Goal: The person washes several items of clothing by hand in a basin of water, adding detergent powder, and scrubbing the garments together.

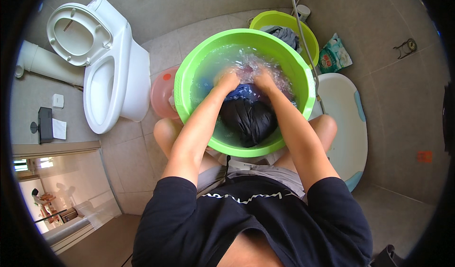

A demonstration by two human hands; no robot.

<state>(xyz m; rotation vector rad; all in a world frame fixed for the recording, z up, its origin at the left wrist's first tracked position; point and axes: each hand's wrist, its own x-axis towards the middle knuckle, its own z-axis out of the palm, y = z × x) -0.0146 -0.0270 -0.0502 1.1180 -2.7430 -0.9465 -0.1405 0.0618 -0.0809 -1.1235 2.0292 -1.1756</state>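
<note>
A large bright green plastic basin (180,82) stands between the knees, holding cloudy, splashing water (209,62). My left hand (227,79) is curled and partly under the surface, left of centre. Close to its right, my right hand (263,78) is also curled and half submerged. Both appear to grip a wet reddish garment (247,69) between them, though foam and splashes blur the fingertips. Just below the hands lies blue cloth (243,92). Nearer the body, a glossy black garment (249,121) bulges out of the water.
A yellow-green basin (314,41) with grey cloth (286,36) sits behind, beside a detergent bag (335,55). A shower hose (302,36) hangs across there. To the right is a white baby bathtub (350,125); leftward, a pink basin (163,96) and a toilet (137,78).
</note>
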